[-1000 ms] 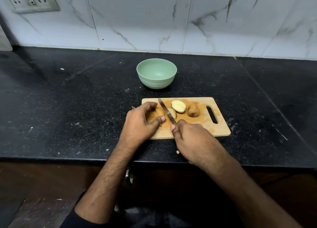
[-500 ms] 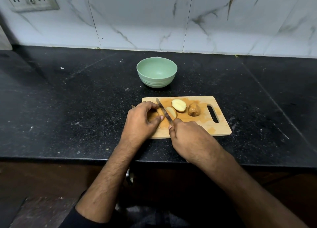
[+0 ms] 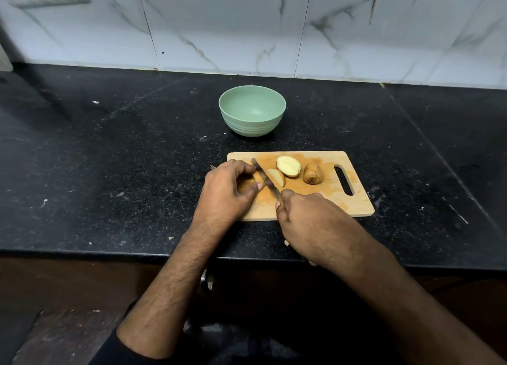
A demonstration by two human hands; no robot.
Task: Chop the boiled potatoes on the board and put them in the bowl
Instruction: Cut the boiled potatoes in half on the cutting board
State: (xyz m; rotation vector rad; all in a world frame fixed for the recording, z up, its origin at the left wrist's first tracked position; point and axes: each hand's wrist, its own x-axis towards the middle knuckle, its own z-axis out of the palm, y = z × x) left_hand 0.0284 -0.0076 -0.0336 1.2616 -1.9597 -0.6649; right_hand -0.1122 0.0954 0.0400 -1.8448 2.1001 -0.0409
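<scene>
At the middle of the frame, on the left half of the cutting board (image 3: 329,203), your left hand (image 3: 227,192) curls its fingers and thumb round a potato piece (image 3: 248,183), pinning it to the wood. Your right hand (image 3: 310,222) is wrapped round the knife handle, and the knife blade (image 3: 264,179) runs diagonally from that fist up and left, its edge right against your left fingertips.

Keep those fingertips tucked back so the knuckles, not the nails, face the blade. Boiled potato is probably soft and a little slippery, so press straight down with light pressure instead of sawing, and let the piece sit on its flat cut face if it has one.

Just right of the blade lies a cut wedge (image 3: 277,176), then a half potato (image 3: 288,166) with its pale face up, then a skin-on piece (image 3: 313,173) near the handle slot. All look too large yet. Higher in the frame, on the black table (image 3: 109,159), the green bowl (image 3: 252,126) holds nothing, so the chopping seems only begun.
</scene>
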